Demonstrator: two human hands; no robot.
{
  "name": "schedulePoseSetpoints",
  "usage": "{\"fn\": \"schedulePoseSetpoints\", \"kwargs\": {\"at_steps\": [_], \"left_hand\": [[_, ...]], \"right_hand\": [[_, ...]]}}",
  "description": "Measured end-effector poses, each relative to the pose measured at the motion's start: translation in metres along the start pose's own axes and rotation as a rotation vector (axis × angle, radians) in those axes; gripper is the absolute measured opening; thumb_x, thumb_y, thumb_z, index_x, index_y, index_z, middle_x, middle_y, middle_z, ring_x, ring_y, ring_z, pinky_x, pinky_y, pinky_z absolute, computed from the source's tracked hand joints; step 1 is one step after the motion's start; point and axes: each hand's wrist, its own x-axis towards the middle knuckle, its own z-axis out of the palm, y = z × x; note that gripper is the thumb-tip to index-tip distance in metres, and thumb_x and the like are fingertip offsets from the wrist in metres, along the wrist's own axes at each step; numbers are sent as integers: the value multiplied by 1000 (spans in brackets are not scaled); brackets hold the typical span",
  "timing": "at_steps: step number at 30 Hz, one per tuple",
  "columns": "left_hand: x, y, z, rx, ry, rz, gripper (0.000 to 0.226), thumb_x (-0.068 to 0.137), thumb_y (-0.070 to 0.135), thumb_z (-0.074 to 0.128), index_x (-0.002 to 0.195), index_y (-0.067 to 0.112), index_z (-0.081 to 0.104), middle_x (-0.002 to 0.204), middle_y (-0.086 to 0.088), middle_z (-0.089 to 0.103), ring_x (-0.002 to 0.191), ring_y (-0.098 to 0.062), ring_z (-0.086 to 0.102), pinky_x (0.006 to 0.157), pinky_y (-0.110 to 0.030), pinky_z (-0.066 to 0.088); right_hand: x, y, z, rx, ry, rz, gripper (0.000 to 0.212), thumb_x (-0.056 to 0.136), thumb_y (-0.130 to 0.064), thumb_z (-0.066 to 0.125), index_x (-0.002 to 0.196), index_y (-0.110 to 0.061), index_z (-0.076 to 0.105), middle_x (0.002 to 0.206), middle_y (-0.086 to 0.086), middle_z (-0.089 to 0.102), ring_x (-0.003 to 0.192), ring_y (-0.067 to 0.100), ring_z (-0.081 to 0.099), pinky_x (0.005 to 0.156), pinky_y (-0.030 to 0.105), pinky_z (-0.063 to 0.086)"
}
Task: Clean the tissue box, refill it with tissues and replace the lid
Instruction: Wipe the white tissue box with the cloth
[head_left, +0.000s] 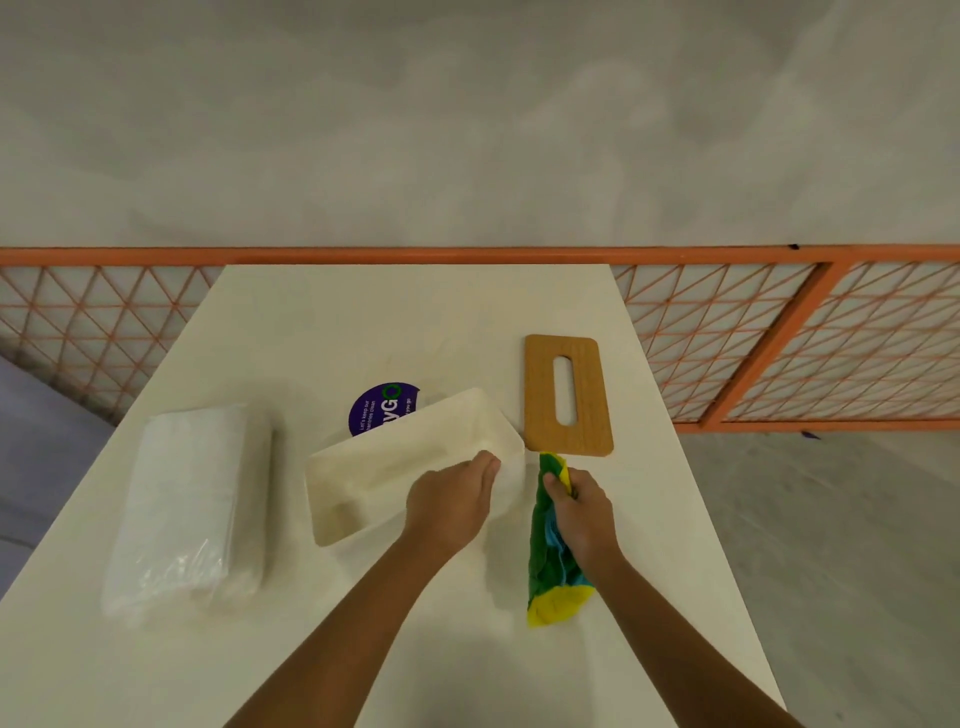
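An open cream tissue box lies at an angle on the white table, its inside showing. My left hand grips the box's near right rim, fingers over the edge. My right hand holds a green, yellow and blue cloth that hangs down just right of the box. The wooden lid with a long slot lies flat beyond the cloth, touching the box's far right corner. A plastic-wrapped pack of white tissues lies to the left of the box.
A round purple sticker on the table is partly covered by the box. An orange metal mesh railing runs behind the table's far edge. The table's right edge is close to my right arm.
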Motion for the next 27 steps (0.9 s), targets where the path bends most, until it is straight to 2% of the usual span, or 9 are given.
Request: {"fn": "schedulePoseSetpoints", "kwargs": {"at_steps": [4, 6, 9, 12, 15, 17, 19, 22, 27], "left_hand": [[2, -5, -33, -251, 40, -75, 40, 102, 38, 22, 120, 18, 51, 102, -8, 67, 95, -27, 61, 76, -28, 40], [2, -12, -44, -448, 56, -142, 37, 100, 41, 28, 104, 19, 57, 88, -5, 64, 89, -27, 58, 77, -31, 41], [2, -19, -53, -716, 98, -205, 36, 99, 40, 34, 72, 19, 47, 66, 4, 46, 73, -19, 46, 67, -29, 34], [2, -21, -65, -1038, 133, -268, 30, 100, 35, 38, 75, 26, 52, 76, 11, 48, 76, -4, 47, 69, -16, 35], [1, -29, -71, -1220, 156, -271, 22, 100, 30, 39, 85, 28, 56, 84, 16, 53, 86, 1, 48, 67, -6, 38], [-2, -34, -73, -1256, 167, -264, 22, 100, 31, 40, 91, 25, 59, 90, 13, 56, 88, 1, 50, 72, -8, 39], [-3, -39, -72, -1257, 165, -286, 23, 99, 33, 40, 104, 22, 60, 101, 9, 57, 94, -2, 50, 80, -17, 36], [-7, -42, -69, -1250, 189, -262, 21, 99, 33, 40, 95, 23, 58, 95, 10, 56, 86, 2, 49, 75, -14, 37], [-12, -45, -66, -1313, 208, -236, 24, 100, 32, 39, 91, 29, 62, 92, 12, 62, 83, 5, 55, 67, -5, 42]], "right_hand": [[-5, -19, -4, 75, 62, -207, 23, 95, -20, 49, 72, -21, 48, 76, -3, 49, 81, 17, 49, 66, 18, 39], [-7, -28, -2, -39, 116, -395, 13, 95, -19, 49, 92, -16, 61, 91, -1, 57, 89, 19, 52, 73, 20, 40], [-11, -43, 6, -284, 326, -657, 24, 91, -13, 51, 111, -6, 63, 110, 6, 63, 96, 27, 56, 78, 24, 42], [-25, -59, 20, -443, 493, -910, 31, 84, -13, 48, 108, -9, 67, 108, 7, 66, 89, 23, 49, 73, 27, 48], [-35, -64, 32, -596, 462, -1127, 32, 81, -10, 49, 105, -10, 70, 103, 7, 68, 80, 21, 44, 67, 29, 50], [-35, -70, 32, -604, 453, -1141, 31, 80, -8, 50, 104, -11, 70, 102, 4, 69, 78, 22, 48, 61, 30, 52], [-33, -81, 30, -543, 501, -1040, 31, 80, -8, 49, 103, -10, 70, 100, 3, 69, 78, 20, 46, 58, 28, 52], [-35, -101, 31, -460, 570, -896, 28, 81, -10, 47, 98, -8, 69, 95, 2, 69, 70, 22, 55, 54, 29, 52], [-44, -105, 37, -649, 555, -1082, 31, 76, -6, 47, 95, -8, 71, 90, 4, 70, 61, 23, 54, 53, 28, 49]]}}
